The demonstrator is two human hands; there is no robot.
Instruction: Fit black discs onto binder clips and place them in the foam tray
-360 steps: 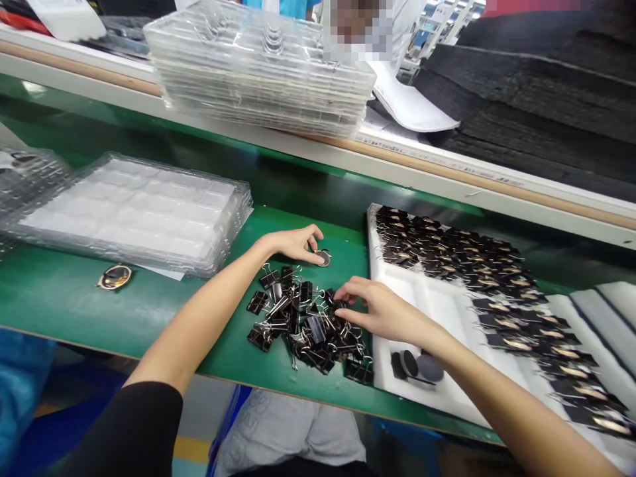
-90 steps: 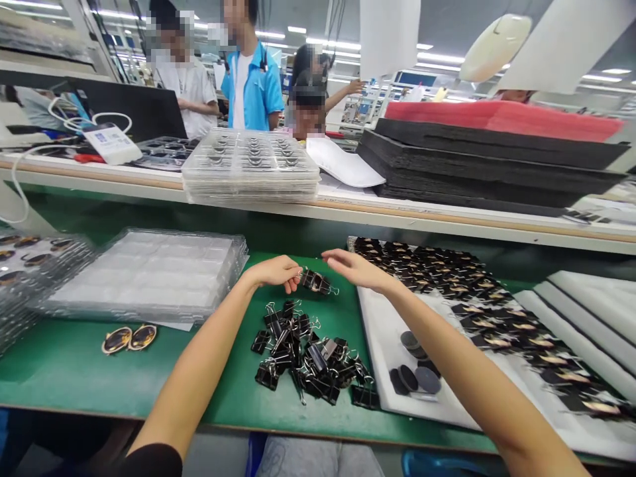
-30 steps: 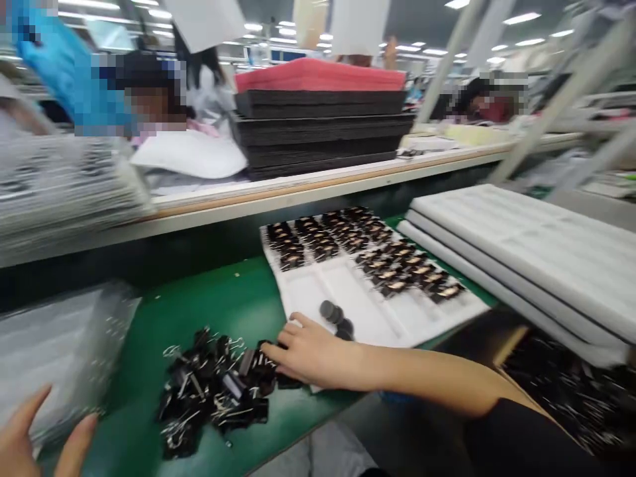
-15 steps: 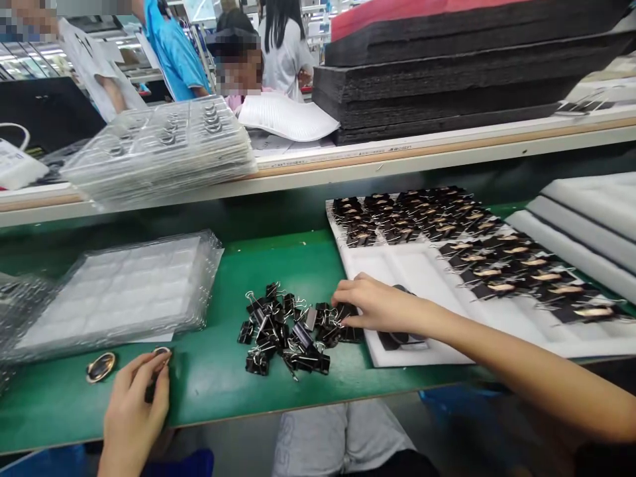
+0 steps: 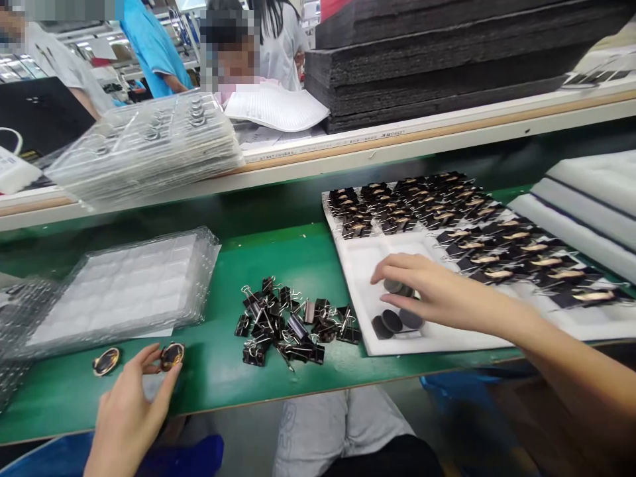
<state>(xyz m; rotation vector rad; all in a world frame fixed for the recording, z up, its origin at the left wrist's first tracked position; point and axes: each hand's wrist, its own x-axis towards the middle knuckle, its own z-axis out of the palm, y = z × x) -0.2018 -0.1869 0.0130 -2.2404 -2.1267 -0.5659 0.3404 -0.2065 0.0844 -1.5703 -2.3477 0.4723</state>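
Observation:
My left hand [image 5: 130, 411] is at the near left edge of the green bench, its fingertips pinching a small gold-rimmed dark oval piece [image 5: 171, 356]. A second oval piece [image 5: 106, 361] lies just to its left. My right hand [image 5: 427, 291] reaches over the white foam tray [image 5: 368, 271], fingers curled on a dark round disc [image 5: 392, 286]; other discs [image 5: 392, 321] lie just below it. A pile of black binder clips [image 5: 291, 321] sits on the bench between my hands.
Rows of clipped pieces [image 5: 447, 215] fill the foam tray's far and right part. Clear blister trays [image 5: 124, 285] are stacked at left, more [image 5: 144, 146] on the raised shelf beside black foam sheets [image 5: 437, 59]. White foam trays [image 5: 591, 192] lie at right. People stand behind the shelf.
My right hand has moved from the clip pile onto the foam tray and taken hold of a disc. My left hand has lifted one oval piece at its fingertips.

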